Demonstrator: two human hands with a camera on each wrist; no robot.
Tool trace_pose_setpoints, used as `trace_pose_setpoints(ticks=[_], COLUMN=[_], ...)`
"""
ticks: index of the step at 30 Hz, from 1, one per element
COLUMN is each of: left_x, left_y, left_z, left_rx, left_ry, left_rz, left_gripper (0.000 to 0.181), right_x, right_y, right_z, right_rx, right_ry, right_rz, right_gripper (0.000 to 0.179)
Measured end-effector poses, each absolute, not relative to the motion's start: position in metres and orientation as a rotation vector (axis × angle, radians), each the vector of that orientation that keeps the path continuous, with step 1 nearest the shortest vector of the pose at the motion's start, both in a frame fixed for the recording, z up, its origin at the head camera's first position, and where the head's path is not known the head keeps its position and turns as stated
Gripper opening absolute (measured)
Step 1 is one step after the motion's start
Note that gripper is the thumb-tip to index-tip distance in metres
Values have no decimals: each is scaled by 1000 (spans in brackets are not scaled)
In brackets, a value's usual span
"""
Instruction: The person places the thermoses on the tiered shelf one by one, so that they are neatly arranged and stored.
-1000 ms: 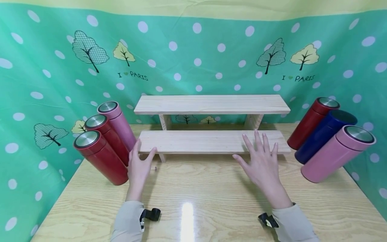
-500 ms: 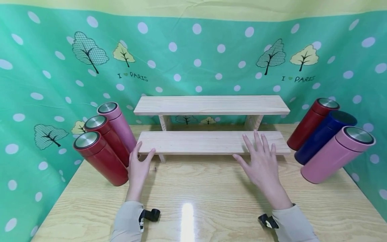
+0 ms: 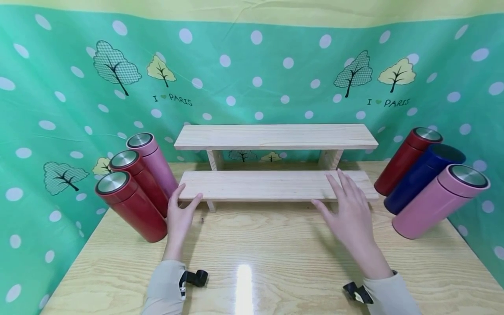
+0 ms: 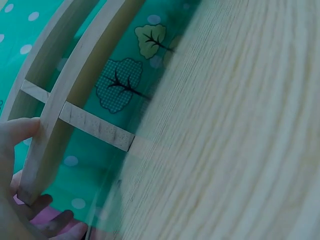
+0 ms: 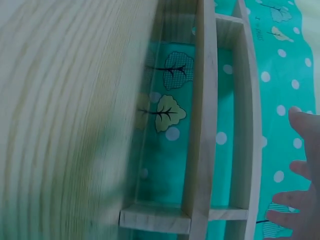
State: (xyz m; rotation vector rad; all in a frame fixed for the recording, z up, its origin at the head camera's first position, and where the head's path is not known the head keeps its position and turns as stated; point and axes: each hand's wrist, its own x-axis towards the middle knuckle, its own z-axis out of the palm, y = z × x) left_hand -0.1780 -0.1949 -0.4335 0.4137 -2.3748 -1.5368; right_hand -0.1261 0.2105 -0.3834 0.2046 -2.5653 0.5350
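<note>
A green polka-dot cloth hangs behind the wood-grain table. Along the table's back edge stands a two-tier wooden shelf, its lower board set in front of the upper one. Near the table's left edge stand a red bottle in front, a second red bottle and, rearmost, a pink bottle. Near the right edge stand a larger-looking pink bottle, a blue bottle and a dark red bottle farthest back. The right hand hangs over the lower board's front edge, toward its right end, fingers extended, thumb wide. The left hand spreads thumb and fingers around the board's front left corner; whether they touch it, I cannot tell.
</note>
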Motion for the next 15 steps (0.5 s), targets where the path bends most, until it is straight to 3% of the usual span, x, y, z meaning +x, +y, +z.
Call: trace_pose_setpoints(ticks=[15], left_x=[-177], left_y=[-195], left_z=[-436], left_rx=[423], left_ry=[-2333], left_rz=[-1606], left_gripper=[76], right_x=[-96], right_y=[253], right_z=[-378], right_rx=[214], right_ry=[-2244], right_rz=[768], right_gripper=[72])
